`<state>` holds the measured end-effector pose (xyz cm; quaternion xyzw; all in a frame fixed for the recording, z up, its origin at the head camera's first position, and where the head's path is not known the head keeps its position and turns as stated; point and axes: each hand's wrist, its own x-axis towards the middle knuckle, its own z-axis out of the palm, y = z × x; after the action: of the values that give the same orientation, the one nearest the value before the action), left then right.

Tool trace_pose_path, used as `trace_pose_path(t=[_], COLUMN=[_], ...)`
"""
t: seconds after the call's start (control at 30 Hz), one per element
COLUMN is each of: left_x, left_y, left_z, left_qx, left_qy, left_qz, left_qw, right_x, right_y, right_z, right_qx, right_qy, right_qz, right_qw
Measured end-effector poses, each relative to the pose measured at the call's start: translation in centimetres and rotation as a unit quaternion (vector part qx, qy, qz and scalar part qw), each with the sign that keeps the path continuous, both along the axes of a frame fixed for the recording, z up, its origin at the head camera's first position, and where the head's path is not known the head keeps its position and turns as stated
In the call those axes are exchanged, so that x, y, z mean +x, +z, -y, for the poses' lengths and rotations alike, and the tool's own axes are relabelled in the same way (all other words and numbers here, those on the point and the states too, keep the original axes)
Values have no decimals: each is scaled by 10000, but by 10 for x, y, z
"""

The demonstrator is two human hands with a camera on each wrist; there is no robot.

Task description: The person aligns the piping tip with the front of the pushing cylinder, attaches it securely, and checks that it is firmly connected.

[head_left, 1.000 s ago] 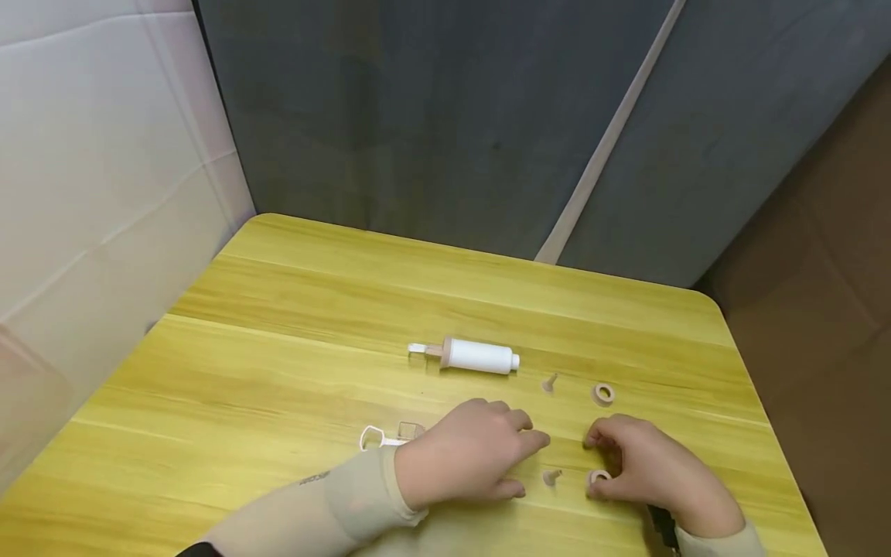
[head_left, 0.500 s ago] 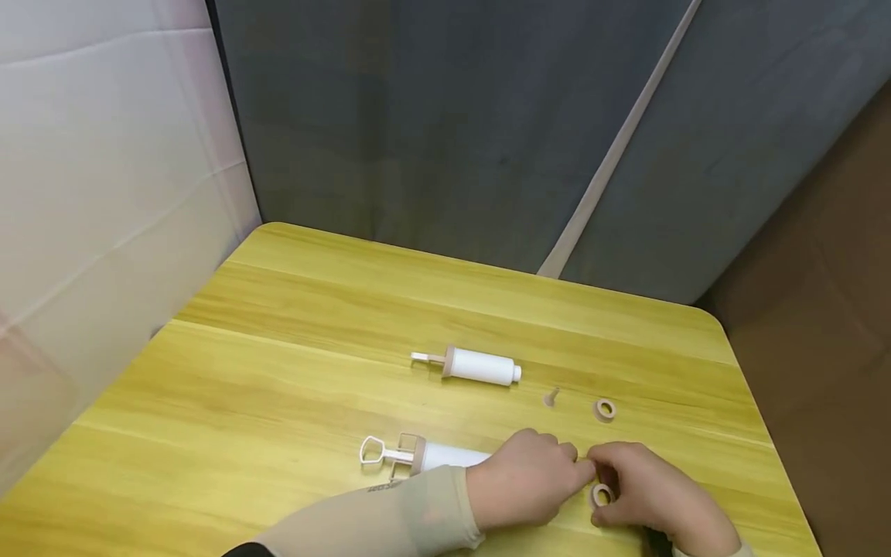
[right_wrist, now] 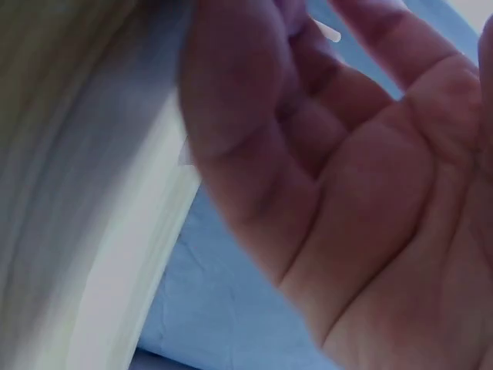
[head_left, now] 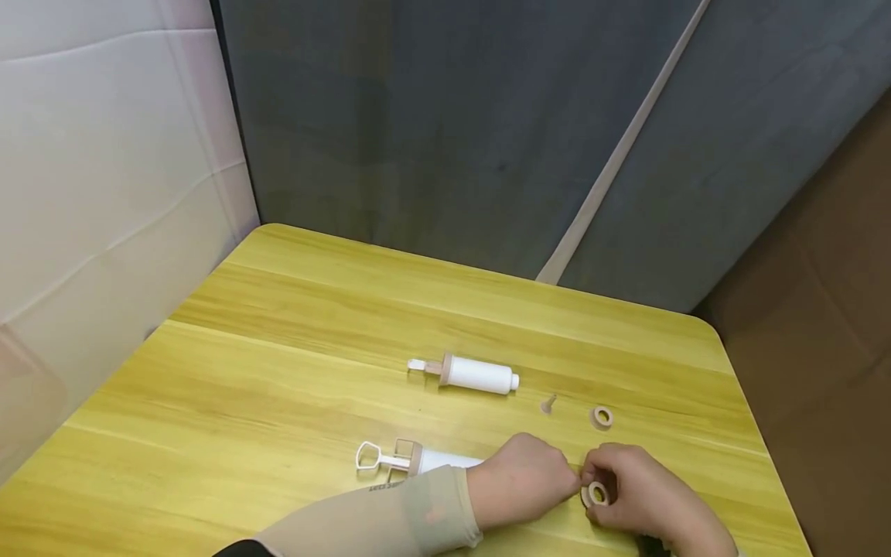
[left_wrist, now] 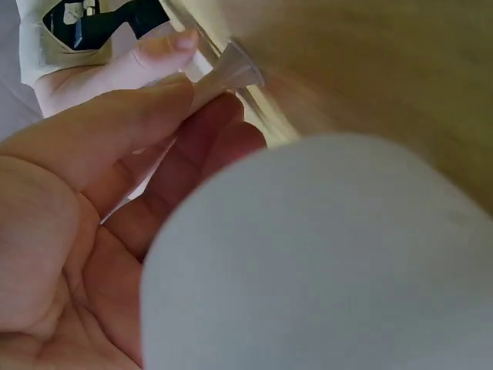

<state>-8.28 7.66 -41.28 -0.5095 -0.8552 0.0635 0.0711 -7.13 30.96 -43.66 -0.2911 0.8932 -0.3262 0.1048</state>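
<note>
My left hand (head_left: 525, 477) pinches a small funnel-shaped nozzle (left_wrist: 237, 69) between thumb and fingers, its flared end pointing outward in the left wrist view. Just to its right, my right hand (head_left: 643, 491) holds a tan ring (head_left: 596, 494) between thumb and forefinger, the ring's hole facing up. The two hands almost meet at the ring. Behind my left hand lies a white plunger syringe (head_left: 445, 462) with a tan collar and a loop handle; its front end is hidden. The right wrist view shows mostly the palm and curled fingers.
Farther back on the wood-grain table (head_left: 292, 309) lies a second white plunger syringe (head_left: 480, 374). To its right are another tan nozzle (head_left: 547, 404) and another tan ring (head_left: 602, 418). A grey curtain (head_left: 431, 139) hangs behind the table.
My left hand has moved right, over the near nozzle's place, and now pinches that nozzle. My right hand has closed on the near ring and shifted it slightly left.
</note>
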Motion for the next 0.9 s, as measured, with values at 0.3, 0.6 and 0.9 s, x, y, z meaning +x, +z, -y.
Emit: trace_pose_path(t=[0.3,0.6,0.9], left_x=[-17,-31,-37], left_y=[11,19,23], left_z=[5,8,14], left_qx=[695,1397,1718], left_qy=[-350,-206,-163], left_qz=[1256,2224,1656], left_qw=[9890,9647,9710], right_x=[-5,-7,-9], right_y=[-3,-2,-2], right_z=[4,9,9], right_qx=[-314,-893,-1473], right_qy=[-189,-138,-518], right_qz=[-921,-1652,-2775], right_qw=[9951,9821,9480])
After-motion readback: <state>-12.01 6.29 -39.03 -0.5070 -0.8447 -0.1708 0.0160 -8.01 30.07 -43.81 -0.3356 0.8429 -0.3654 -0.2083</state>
